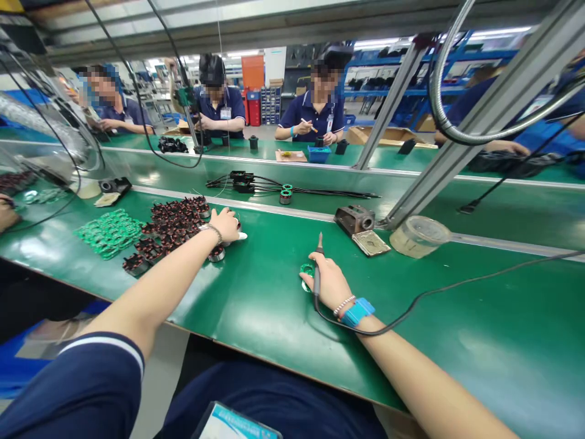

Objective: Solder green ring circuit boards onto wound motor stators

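My left hand [225, 225] reaches over the right edge of a pile of motor stators [171, 222] with black tops and copper windings. Its fingers are spread and partly bent, with something white at a fingertip; no held item shows. Just below it is a single stator [216, 253]. My right hand [333, 283] grips a soldering iron [317, 277], its tip pointing up and away from me. Beside the thumb, a green ring-shaped circuit board [307, 269] lies on the bench, partly covered by the hand.
Green circuit boards [109, 233] lie left of the stators. A soldering iron stand [355, 219], a sponge tray [371, 242] and a plastic tub [419, 236] stand at right. Black cables [274, 183] and ring-topped stators [286, 194] lie behind. The iron's cord [439, 285] crosses the bench. Several co-workers sit opposite.
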Tool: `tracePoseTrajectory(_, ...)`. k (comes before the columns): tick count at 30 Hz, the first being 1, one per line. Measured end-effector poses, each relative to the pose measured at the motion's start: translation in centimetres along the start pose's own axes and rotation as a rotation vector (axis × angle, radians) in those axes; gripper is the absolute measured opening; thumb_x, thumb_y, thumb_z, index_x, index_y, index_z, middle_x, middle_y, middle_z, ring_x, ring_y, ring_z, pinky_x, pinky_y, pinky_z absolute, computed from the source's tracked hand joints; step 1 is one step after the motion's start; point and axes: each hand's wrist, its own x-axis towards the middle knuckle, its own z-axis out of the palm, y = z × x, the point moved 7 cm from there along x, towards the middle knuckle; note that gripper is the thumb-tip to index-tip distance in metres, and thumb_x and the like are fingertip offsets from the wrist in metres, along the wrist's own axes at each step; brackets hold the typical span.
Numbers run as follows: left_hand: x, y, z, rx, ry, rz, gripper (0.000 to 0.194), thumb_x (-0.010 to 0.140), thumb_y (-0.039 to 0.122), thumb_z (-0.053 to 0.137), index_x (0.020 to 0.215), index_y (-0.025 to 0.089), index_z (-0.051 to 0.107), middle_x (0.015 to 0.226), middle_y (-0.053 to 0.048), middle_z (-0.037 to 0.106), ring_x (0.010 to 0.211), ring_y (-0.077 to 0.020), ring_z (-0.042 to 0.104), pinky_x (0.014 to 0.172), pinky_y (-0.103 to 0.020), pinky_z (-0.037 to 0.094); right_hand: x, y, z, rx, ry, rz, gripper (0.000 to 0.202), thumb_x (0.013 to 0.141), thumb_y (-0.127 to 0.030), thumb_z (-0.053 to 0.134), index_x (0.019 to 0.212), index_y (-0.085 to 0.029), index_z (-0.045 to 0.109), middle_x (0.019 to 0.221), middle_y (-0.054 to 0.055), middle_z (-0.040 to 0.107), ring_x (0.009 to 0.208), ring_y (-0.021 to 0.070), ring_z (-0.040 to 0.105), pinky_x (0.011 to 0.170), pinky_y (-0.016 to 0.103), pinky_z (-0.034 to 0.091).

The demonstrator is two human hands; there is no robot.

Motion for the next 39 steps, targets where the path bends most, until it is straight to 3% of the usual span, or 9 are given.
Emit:
tracePoseTrajectory(5, -2.1, 5.9, 0.0, -0.002, 0.059, 0.150, 0.023, 0.074, 0.030, 0.053, 0.087, 0.017, 0.068, 0.117, -0.014, 0.055, 0.122, -0.0343, 0.034, 0.101, -0.054, 0.018, 1.3, -1.6, 0.7, -0.023, -0.009, 0.004, 0.033, 0.071, -0.014, 0.057, 0.103, -0.016, 0.049, 0.071, 0.006, 0.058, 0.075, 0.0232, 0.054, 0.066, 0.032, 0.043)
tracePoseTrajectory(11, -9.4, 10.5, 1.4, -0.108, 0.001, 0.416, 0.016, 0.075, 0.030, 0.055, 0.084, 0.021, 0.066, 0.112, -0.005, 0.060, 0.100, -0.0203, 0.055, 0.094, -0.034, 0.038, 0.1, -1.3, 0.1, 0.078, -0.068, -0.053, 0.036, 0.070, -0.010, 0.052, 0.105, -0.018, 0.048, 0.078, 0.004, 0.059, 0.063, 0.0151, 0.056, 0.062, 0.025, 0.045)
tracePoseTrajectory(15, -13.4, 10.0, 1.9, -0.223, 0.066, 0.488, 0.021, 0.077, 0.026, 0.055, 0.096, 0.024, 0.063, 0.128, -0.005, 0.050, 0.122, -0.0242, 0.039, 0.102, -0.042, 0.031, -0.4, -0.2, -0.9, 0.166, -0.052, -0.052, 0.036, 0.072, -0.013, 0.051, 0.107, -0.018, 0.044, 0.092, 0.006, 0.062, 0.070, 0.0149, 0.061, 0.067, 0.025, 0.048)
tracePoseTrajectory(19, -15.5, 7.7, 2.4, -0.288, 0.157, 0.415, 0.035, 0.077, 0.014, 0.049, 0.107, 0.030, 0.058, 0.141, 0.000, 0.033, 0.133, -0.0238, 0.020, 0.107, -0.049, 0.021, -1.2, -0.3, -2.0, 0.248, -0.012, -0.059, 0.035, 0.075, -0.017, 0.050, 0.109, -0.020, 0.039, 0.106, 0.009, 0.060, 0.092, 0.0190, 0.062, 0.077, 0.029, 0.049)
tracePoseTrajectory(22, -16.6, 6.7, 3.3, -0.410, 0.182, 0.311, 0.055, 0.076, 0.015, 0.052, 0.128, 0.030, 0.040, 0.142, -0.005, 0.031, 0.130, -0.0224, 0.026, 0.107, -0.044, 0.026, -3.5, -2.4, -2.0, 0.300, -0.081, -0.183, 0.032, 0.076, -0.017, 0.049, 0.107, -0.021, 0.043, 0.109, 0.009, 0.060, 0.100, 0.0196, 0.059, 0.082, 0.031, 0.048)
tracePoseTrajectory(26, -17.3, 7.9, 4.4, -0.576, 0.212, 0.164, 0.081, 0.068, 0.040, 0.065, 0.136, 0.024, 0.024, 0.128, -0.014, 0.043, 0.116, -0.0267, 0.044, 0.099, -0.042, 0.039, -7.5, -5.8, -0.9, 0.329, -0.216, -0.335, 0.029, 0.078, -0.013, 0.042, 0.106, -0.022, 0.045, 0.105, 0.008, 0.062, 0.094, 0.0163, 0.062, 0.080, 0.029, 0.051)
tracePoseTrajectory(30, -16.8, 9.5, 4.0, -0.634, 0.398, 0.106, 0.047, 0.075, 0.032, 0.060, 0.120, 0.023, 0.048, 0.115, -0.011, 0.050, 0.103, -0.0252, 0.054, 0.089, -0.042, 0.047, -9.0, -6.5, -0.2, 0.337, -0.175, -0.277, 0.033, 0.079, -0.012, 0.042, 0.110, -0.020, 0.042, 0.106, 0.010, 0.061, 0.095, 0.0171, 0.061, 0.080, 0.030, 0.051)
tracePoseTrajectory(33, -16.9, 9.9, 3.6, -0.715, 0.475, 0.246, 0.023, 0.078, 0.018, 0.054, 0.100, 0.023, 0.061, 0.118, -0.009, 0.050, 0.105, -0.0228, 0.053, 0.089, -0.039, 0.047, -9.0, -6.2, -0.2, 0.352, -0.127, -0.237, 0.035, 0.078, -0.012, 0.045, 0.112, -0.019, 0.041, 0.104, 0.010, 0.061, 0.095, 0.0182, 0.061, 0.081, 0.030, 0.051)
tracePoseTrajectory(39, -18.7, 8.9, 4.1, -0.909, 0.349, 0.468, 0.027, 0.078, 0.004, 0.044, 0.077, 0.021, 0.065, 0.120, -0.006, 0.053, 0.112, -0.0185, 0.051, 0.095, -0.037, 0.044, -9.1, -6.0, -0.3, 0.367, -0.127, -0.222, 0.036, 0.078, -0.012, 0.046, 0.113, -0.020, 0.041, 0.103, 0.010, 0.061, 0.092, 0.0180, 0.062, 0.078, 0.029, 0.052)
